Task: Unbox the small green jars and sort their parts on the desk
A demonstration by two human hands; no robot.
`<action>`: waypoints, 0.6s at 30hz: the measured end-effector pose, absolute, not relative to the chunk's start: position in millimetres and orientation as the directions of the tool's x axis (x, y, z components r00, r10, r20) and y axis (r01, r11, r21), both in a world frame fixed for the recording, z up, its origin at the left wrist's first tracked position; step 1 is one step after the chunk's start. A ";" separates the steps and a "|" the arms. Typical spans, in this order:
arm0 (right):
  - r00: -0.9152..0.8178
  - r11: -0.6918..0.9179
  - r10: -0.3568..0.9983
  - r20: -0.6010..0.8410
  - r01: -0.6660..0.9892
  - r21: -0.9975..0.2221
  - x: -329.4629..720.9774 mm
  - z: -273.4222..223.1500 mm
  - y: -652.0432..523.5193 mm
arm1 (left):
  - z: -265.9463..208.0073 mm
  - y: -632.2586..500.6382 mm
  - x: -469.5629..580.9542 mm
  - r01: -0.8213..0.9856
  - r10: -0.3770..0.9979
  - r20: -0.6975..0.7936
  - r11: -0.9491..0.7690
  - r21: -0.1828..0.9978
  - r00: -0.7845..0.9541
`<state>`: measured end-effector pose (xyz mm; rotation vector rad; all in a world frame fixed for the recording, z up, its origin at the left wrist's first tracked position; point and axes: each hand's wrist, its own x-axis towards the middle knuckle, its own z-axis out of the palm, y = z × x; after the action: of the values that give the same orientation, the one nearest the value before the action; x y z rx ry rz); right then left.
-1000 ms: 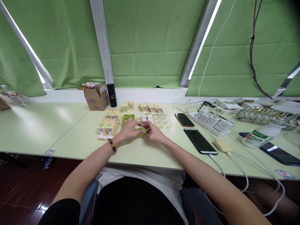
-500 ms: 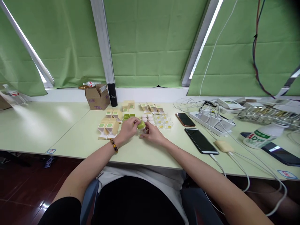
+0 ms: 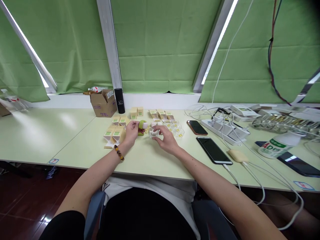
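Observation:
My left hand (image 3: 131,132), with a beaded bracelet at the wrist, pinches a green cap (image 3: 141,124) that has a pale pinkish part on its right side. In my right hand (image 3: 167,140), between thumb and fingers, is a small clear jar (image 3: 153,132), tipped on its side and apart from the cap. Just behind my hands lie more green caps, partly covered by my left fingers, and pale pink pieces (image 3: 156,123). Clear jars with yellow bases (image 3: 176,129) stand to the right of them.
Small cream boxes with green labels (image 3: 116,134) lie left, more (image 3: 162,115) behind. A cardboard box (image 3: 103,104) and black cylinder (image 3: 119,101) stand at the back. Rightward are two phones (image 3: 215,150) (image 3: 197,127), a power strip (image 3: 223,131), cables and a white bottle (image 3: 280,144).
The green cap has come off the clear jar. My left hand has moved left with the cap, while my right hand has tilted the jar and shifted slightly right.

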<state>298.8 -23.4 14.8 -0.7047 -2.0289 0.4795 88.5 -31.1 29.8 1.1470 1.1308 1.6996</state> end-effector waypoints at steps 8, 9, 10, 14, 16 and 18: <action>-0.365 0.233 0.879 0.307 -0.233 -0.944 309.8 34.0 -11.1 | 26.1 -30.1 89.3 -0.129 0.937 0.221 -0.263 0.956 -0.269; -0.380 0.183 0.884 0.274 -0.259 -0.948 315.0 38.7 -8.7 | 26.1 -30.1 89.1 -0.129 0.937 0.221 -0.263 0.956 -0.269; -0.379 0.168 0.888 0.260 -0.258 -0.951 321.2 44.0 -6.7 | 26.2 -30.2 89.0 -0.131 0.937 0.220 -0.263 0.956 -0.269; -0.293 0.366 0.895 0.336 0.054 -0.929 354.0 65.7 -6.0 | 27.2 -30.6 89.6 -0.139 0.936 0.214 -0.260 0.955 -0.279; -0.264 0.523 0.851 0.454 0.348 -0.778 371.7 72.3 -10.8 | 27.5 -30.8 90.4 -0.139 0.936 0.215 -0.261 0.955 -0.279; -0.260 0.561 0.814 0.520 0.583 -0.587 387.0 72.8 -17.9 | 27.2 -30.7 91.1 -0.140 0.938 0.219 -0.263 0.955 -0.269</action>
<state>387.0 -17.9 72.8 -1.1242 -1.9650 0.3512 91.1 -30.7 27.2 1.1205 1.1293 1.6587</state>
